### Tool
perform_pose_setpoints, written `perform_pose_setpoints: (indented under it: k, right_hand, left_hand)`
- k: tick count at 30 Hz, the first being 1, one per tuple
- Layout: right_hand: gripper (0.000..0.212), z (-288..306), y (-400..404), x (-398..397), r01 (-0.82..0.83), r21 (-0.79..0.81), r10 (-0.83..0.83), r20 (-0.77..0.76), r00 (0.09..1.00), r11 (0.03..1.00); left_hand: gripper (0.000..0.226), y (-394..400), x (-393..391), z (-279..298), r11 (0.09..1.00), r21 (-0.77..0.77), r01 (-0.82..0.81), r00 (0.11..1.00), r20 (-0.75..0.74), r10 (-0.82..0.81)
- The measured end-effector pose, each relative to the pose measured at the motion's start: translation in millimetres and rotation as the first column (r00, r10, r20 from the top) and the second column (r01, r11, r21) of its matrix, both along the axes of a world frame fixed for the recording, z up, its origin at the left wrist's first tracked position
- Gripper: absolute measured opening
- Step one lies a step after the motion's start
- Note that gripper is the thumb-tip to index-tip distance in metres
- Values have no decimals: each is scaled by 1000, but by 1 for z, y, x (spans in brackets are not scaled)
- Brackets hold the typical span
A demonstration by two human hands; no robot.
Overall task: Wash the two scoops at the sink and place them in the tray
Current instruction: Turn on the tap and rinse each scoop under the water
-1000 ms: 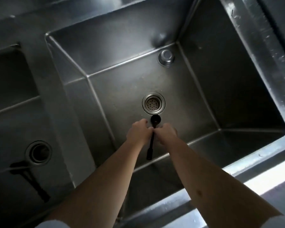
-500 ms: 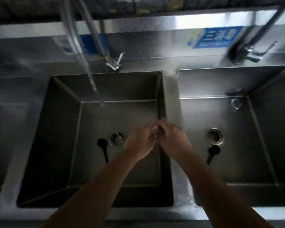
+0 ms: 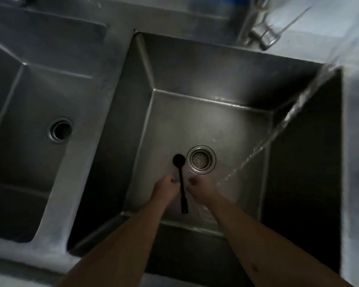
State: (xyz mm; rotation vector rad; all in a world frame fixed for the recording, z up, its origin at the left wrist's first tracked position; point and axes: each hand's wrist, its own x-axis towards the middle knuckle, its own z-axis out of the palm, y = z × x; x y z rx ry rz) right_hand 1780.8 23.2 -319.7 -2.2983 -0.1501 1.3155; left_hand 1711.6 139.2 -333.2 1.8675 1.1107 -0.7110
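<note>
Two curled hands (image 3: 182, 188), flanking black scoop (image 3: 180, 175)

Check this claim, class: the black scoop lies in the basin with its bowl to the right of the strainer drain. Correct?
Not quite. In the head view, the black scoop lies in the basin, but its bowl sits to the left of the strainer drain, not the right.

scoop (image 3: 181, 179) in sink (image 3: 205, 83) | left of drain (image 3: 201, 159) | seemingly between hands

Black scoop (image 3: 181, 183) on sink (image 3: 197, 119) floor between both hands; water stream (image 3: 278, 129) alongside
</note>
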Motion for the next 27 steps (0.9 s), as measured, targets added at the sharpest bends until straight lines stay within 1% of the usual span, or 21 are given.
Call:
perform_pose_setpoints:
  k: [4, 7, 9, 11, 13, 15, 16, 18, 20, 22, 24, 27]
  right_hand:
    - [18, -32, 24, -13, 31, -49, -29, 42, 999, 998]
    - [18, -47, 30, -17, 57, -53, -53, 84, 995, 997]
    - [16, -50, 29, -16, 70, -36, -67, 82, 994, 997]
    - [16, -46, 21, -13, 106, 24, -106, 16, 994, 994]
    - [21, -31, 11, -10, 178, 76, -173, -68, 983, 981]
    - [12, -7, -4, -8, 299, 104, -279, -173, 945, 949]
    - [10, 8, -12, -6, 357, 107, -328, -218, 919, 928]
    - [13, 39, -30, -4, 433, 101, -394, -269, 879, 896]
    - [13, 70, -50, -4, 515, 132, -454, -324, 830, 847]
    - [16, 98, -68, -6, 596, 168, -511, -368, 777, 785]
    - [14, 117, -84, -12, 658, 164, -575, -364, 733, 735]
    - [19, 128, -104, -21, 739, 135, -663, -357, 658, 660]
  left_hand:
    - [30, 4, 17, -32, 998, -14, -54, 997, 55, 54]
    - [26, 5, 22, -49, 998, -1, -60, 994, 94, 60]
    - [23, 8, 22, -53, 1000, -2, -26, 994, 102, 26]
    - [21, 9, 22, -50, 998, -39, 47, 993, 109, -42]
    - [15, 8, 23, -34, 990, -120, 72, 990, 127, -56]
    - [6, -1, 24, -9, 975, -215, 60, 985, 169, -24]
    - [7, -8, 25, 3, 968, -244, 54, 980, 201, -4]
    - [14, -23, 24, 27, 954, -298, 31, 967, 251, 47]
    - [24, -40, 25, 52, 916, -400, 3, 957, 266, 113]
    - [32, -57, 27, 75, 888, -459, 13, 958, 259, 120]
    - [39, -73, 29, 90, 860, -510, 3, 966, 224, 129]
    - [35, -89, 28, 106, 814, -579, -50, 978, 136, 157]
